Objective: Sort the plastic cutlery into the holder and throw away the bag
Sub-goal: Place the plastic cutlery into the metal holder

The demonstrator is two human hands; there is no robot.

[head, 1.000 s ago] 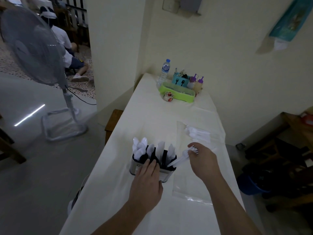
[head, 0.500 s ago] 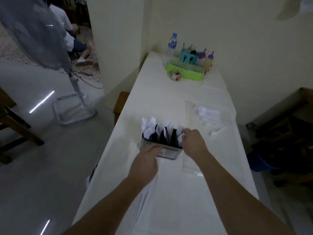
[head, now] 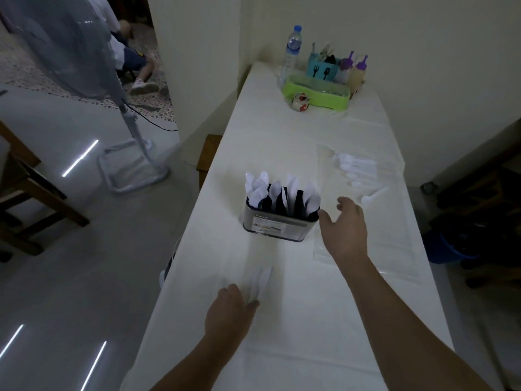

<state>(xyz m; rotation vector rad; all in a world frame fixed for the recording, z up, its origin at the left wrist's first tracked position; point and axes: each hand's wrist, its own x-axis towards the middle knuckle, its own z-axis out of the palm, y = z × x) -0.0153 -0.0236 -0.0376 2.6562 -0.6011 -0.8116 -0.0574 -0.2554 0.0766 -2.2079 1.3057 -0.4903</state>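
Head view: a long desk (head: 282,153) with a white cover runs away from the camera. The holder (head: 279,225) stands near its middle, upright, with white cutlery (head: 270,190) sticking out of its black slots. The right hand (head: 345,230) hovers just right of the holder, fingers spread and loose, gripping nothing. Beneath and beyond it lies the clear bag (head: 366,227), flat on the desk, with loose spoons (head: 356,169) at its far end. The left hand (head: 229,314), nearer the camera, grips a blurred white bundle (head: 260,280) of cutlery. A green tray (head: 318,93) and bottle (head: 291,49) sit at the far end.
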